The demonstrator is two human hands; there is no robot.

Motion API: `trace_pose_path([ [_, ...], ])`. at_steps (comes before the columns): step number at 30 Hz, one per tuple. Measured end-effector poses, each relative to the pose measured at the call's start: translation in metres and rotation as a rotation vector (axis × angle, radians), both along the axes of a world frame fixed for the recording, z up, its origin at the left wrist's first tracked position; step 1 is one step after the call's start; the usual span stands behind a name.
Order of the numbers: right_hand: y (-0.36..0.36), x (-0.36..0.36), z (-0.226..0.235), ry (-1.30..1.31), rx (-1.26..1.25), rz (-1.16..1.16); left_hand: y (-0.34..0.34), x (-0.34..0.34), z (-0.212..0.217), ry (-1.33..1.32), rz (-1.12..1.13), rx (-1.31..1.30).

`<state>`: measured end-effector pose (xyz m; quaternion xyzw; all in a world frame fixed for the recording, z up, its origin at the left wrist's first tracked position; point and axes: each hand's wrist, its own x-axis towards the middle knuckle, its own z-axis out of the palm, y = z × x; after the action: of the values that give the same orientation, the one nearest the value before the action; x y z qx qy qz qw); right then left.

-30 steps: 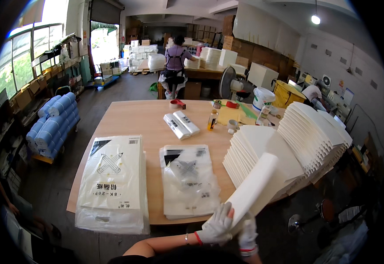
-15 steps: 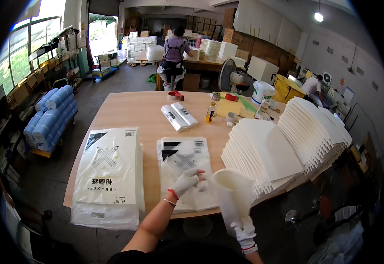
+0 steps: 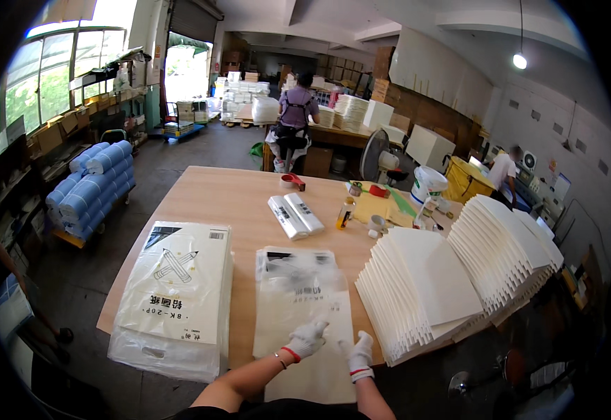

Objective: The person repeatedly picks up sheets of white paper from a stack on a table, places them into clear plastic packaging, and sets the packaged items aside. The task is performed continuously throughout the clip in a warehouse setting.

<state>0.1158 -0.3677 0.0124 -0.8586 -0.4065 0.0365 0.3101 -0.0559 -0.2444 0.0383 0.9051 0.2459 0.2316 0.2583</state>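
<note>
A stack of cream-white paper (image 3: 305, 381) lies flat in front of me, its far part inside a clear plastic bag (image 3: 295, 262) with dark print. My left hand (image 3: 305, 341), in a white glove with a red cuff, is closed on the bag's near part, over the paper; its fingertips are partly hidden. At the paper's right edge, my right hand (image 3: 360, 353), gloved the same way, grips the sheets with the thumb on the side toward the left hand. To the left is a pile of filled bags (image 3: 186, 294) with a crossed-pencil picture.
Fanned stacks of white paper (image 3: 417, 280) fill the table's right side. Farther back are two white rolls (image 3: 296, 215), a red tape dispenser (image 3: 292, 182), a small bottle (image 3: 345, 213) and a white bucket (image 3: 428, 185). A cart of blue rolls (image 3: 95, 185) stands left. Two people work beyond.
The paper, curled in my right hand before, now lies flat and partly inside the bag. My right hand has come up toward the left one. The view has tilted up.
</note>
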Motion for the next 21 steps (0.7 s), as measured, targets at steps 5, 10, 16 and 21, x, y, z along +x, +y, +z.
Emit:
trace_pose_path([
  [5,0.067,0.003,-0.004,0.092,-0.361,0.006,0.033,-0.048,-0.085,0.109,0.045,0.598],
  [10,0.060,0.029,-0.007,0.014,-0.469,0.205,0.074,-0.080,-0.091,-0.092,0.538,-0.157],
  [16,0.040,0.025,-0.046,-0.008,-0.270,0.181,0.057,-0.107,-0.072,0.012,0.587,-0.406],
  [21,0.070,0.026,-0.014,-0.026,-0.336,0.184,0.061,-0.099,-0.050,-0.195,0.576,-0.489],
])
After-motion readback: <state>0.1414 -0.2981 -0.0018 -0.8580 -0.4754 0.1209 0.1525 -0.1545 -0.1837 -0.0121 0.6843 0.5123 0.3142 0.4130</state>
